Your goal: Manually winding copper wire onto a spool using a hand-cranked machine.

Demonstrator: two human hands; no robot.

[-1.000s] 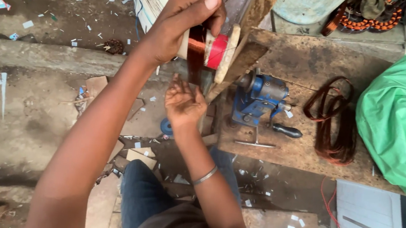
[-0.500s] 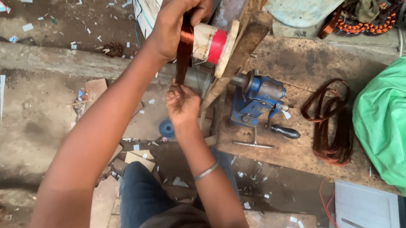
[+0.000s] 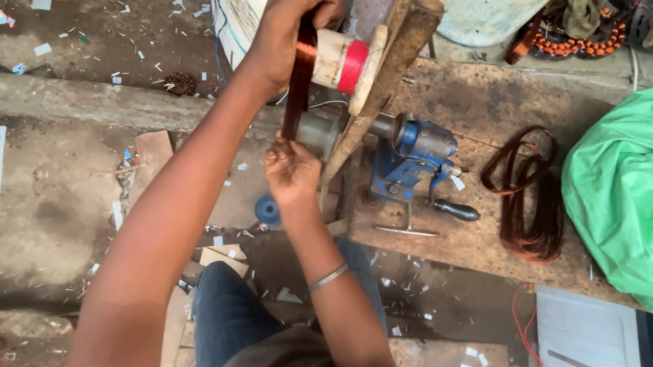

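Your left hand (image 3: 294,25) clasps the top of the copper wire coil (image 3: 300,77), which hangs on the wooden former (image 3: 369,68) of the blue hand-crank winder (image 3: 413,156). Your right hand (image 3: 292,168) pinches the coil's lower end. A second ago the right palm lay open beneath it; now it has closed on the wire, so the loop is gripped at both ends. Another coil of copper wire (image 3: 524,199) lies on the worn bench (image 3: 494,104), beside a green cloth bundle (image 3: 636,197).

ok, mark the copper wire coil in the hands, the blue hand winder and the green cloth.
copper wire coil (image 3: 299,85), head view, middle of the strand band.
blue hand winder (image 3: 418,148), head view, blue body.
green cloth (image 3: 636,197), head view, centre of the bundle.
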